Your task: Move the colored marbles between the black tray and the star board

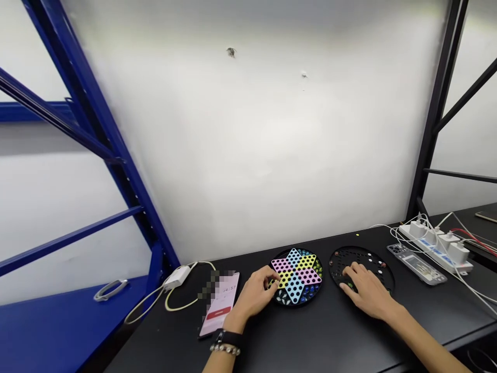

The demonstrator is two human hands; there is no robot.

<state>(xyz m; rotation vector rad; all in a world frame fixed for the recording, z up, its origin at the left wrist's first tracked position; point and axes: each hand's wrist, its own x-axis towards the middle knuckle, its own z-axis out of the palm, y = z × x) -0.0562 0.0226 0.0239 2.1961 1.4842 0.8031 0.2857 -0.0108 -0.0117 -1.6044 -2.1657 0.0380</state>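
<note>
A Chinese checkers board lies on the black table, a six-pointed star in pink, yellow and blue with dark holes. Marbles sit in the compartments around the star, blue, green and clear ones among them. My left hand is at the board's left edge, its fingers curled together near the yellow point; whatever is between the fingertips is hidden. To the right lies a round black tray with holes and a few marbles. Over its near left part rests my right hand, palm down, thumb and fingers apart, by some green marbles.
A phone with a lit screen lies left of my left hand. Beside it are a white adapter and cable. On the right are a flat grey device and a power strip with several plugs. A wall stands behind.
</note>
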